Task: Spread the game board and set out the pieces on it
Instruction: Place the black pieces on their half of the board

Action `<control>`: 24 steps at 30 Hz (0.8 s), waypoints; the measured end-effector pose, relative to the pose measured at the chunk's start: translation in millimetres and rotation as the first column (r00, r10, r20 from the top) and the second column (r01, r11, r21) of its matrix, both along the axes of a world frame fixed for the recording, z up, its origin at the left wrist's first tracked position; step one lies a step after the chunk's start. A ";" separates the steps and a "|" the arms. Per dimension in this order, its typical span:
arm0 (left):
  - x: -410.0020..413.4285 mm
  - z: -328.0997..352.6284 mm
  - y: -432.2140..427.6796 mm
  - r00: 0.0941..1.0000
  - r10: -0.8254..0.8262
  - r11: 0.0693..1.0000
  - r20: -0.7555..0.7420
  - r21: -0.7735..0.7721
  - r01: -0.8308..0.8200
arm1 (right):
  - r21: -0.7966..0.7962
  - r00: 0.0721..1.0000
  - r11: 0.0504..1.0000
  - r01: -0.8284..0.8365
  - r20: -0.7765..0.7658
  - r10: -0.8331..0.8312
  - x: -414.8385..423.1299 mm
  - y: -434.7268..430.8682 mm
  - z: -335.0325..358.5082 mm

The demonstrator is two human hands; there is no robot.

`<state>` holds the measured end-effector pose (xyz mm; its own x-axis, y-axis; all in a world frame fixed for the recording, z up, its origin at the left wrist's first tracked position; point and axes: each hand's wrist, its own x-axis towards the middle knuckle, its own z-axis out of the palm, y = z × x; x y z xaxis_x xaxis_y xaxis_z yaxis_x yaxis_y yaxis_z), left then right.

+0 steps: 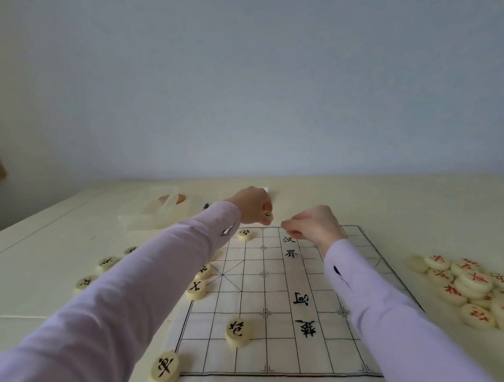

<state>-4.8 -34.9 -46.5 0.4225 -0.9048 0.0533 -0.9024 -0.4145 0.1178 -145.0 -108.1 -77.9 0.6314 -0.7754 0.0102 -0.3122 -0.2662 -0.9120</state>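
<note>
Piece (267, 215) pinched in the left hand (251, 203) hung just above the left end of the far edge of the board (269, 307), while the right hand (315, 225) curled alongside, whether holding anything unclear.

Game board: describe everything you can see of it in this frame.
The game board is a pale, cloth-like sheet printed with a black grid, a black border, a diagonal-crossed square near its left edge and black characters down the blank middle band. It lies spread flat on the cream table. On its left part rest black-lettered round pieces; another piece sits at the near left corner, partly off the edge. Two lilac sleeves cross above it, hiding parts.
</note>
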 end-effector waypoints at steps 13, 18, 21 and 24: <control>14.1 -16.0 -18.9 1.000 -0.026 0.992 0.013 0.120 0.024 | -0.039 0.994 0.999 0.028 0.106 -0.024 12.6 -12.3 -15.4; 14.4 -9.9 -12.3 0.999 -0.023 1.000 -0.035 0.018 0.024 | -0.069 0.992 0.998 -0.005 0.126 0.014 14.4 -11.0 -15.3; 10.3 7.2 0.4 0.978 -0.062 0.989 -0.200 -0.145 0.033 | -0.057 0.989 0.998 -0.032 0.143 0.040 14.7 -9.8 -15.3; 2.7 13.6 16.2 0.929 -0.129 0.988 -0.347 -0.125 0.090 | -0.026 0.988 0.996 -0.080 0.134 0.082 16.8 -8.1 -16.8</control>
